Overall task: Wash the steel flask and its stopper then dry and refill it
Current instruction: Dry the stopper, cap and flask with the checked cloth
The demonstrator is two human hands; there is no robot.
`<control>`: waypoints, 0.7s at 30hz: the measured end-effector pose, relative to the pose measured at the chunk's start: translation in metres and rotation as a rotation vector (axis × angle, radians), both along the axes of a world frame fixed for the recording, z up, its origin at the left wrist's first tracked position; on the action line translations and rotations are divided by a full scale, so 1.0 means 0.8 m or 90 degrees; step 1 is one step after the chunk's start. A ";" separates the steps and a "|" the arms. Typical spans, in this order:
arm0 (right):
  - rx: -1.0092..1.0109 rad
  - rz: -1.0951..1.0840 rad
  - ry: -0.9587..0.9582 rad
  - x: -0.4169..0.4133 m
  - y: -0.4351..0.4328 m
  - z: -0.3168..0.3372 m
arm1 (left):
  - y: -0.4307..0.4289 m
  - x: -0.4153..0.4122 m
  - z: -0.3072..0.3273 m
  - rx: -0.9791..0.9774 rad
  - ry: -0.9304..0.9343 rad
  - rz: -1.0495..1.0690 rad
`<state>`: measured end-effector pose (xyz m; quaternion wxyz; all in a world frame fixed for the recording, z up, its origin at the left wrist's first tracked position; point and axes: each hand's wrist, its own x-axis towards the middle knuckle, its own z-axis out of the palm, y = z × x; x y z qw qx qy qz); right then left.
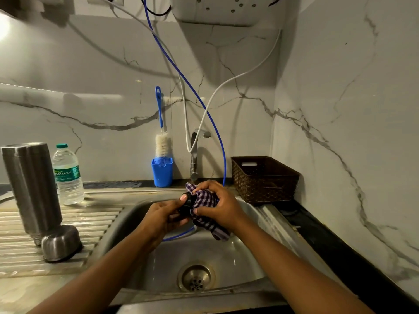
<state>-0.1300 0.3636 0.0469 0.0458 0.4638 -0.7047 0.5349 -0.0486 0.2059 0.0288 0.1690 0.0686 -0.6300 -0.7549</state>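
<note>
Fingers (183, 197) of L hand (163, 215) curled round black stopper (187, 205), R hand (217, 200) gripping checked cloth (213, 227) against it, above sink (226, 257) (mid-frame). At 9 o'clock, steel flask (31, 184) inverted. Risk: stopper dropping into sink if grip loosens.

Dim indoor lighting; strong glare at upper left; wide-angle distortion bends edges; soft shadows on the wall (226, 91).

Over the sink (238, 252), the left hand (166, 215) grips a black stopper (187, 206) while the right hand (217, 205) presses a checked cloth (207, 219) round it. The steel flask (31, 189) stands upside down on the drainboard (18, 250), its cap (61, 243) beside it, a water bottle (68, 175) behind.
</note>
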 end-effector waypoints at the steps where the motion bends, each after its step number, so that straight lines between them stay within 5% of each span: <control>1: -0.016 -0.006 -0.010 0.002 -0.003 -0.001 | 0.003 0.001 0.000 -0.014 0.005 -0.010; 6: -0.111 -0.033 -0.076 0.008 -0.014 -0.010 | 0.011 0.005 0.001 -0.136 0.032 -0.018; 15: -0.132 -0.017 -0.488 -0.004 -0.013 -0.007 | 0.013 0.011 -0.002 -0.335 0.097 0.014; 21: -0.042 0.099 -0.494 -0.002 -0.006 -0.007 | 0.008 0.007 -0.006 -0.162 0.122 0.055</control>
